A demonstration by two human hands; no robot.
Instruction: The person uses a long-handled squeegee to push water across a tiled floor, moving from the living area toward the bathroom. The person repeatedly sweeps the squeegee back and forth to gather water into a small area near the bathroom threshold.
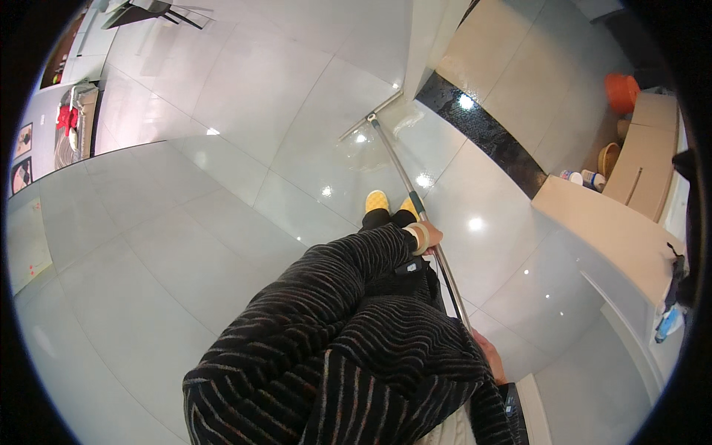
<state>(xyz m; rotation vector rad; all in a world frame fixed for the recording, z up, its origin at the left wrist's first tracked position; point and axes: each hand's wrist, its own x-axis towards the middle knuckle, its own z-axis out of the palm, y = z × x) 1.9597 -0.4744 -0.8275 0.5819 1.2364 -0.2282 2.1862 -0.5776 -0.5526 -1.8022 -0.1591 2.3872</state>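
A floor squeegee with a long metal pole (392, 153) slants from beside my body to the floor in front of my feet. Its wide blade (356, 128) lies on the wet tiles, one end close to the base of a white wall corner. My left hand (431, 237), with a pale bangle at the wrist, is wrapped around the pole just above a dark green grip section. Further up the pole, by my right hip, my right hand (489, 354) holds it; my striped sleeve and jacket hide part of its fingers.
Water (370, 158) shines on the floor around the blade. A black stone threshold strip (481, 125) crosses the doorway at right. Beyond it stand an orange bucket (622, 93), white bottles (593, 179) and a beige cabinet (639, 161). A chair (139, 12) stands at far left.
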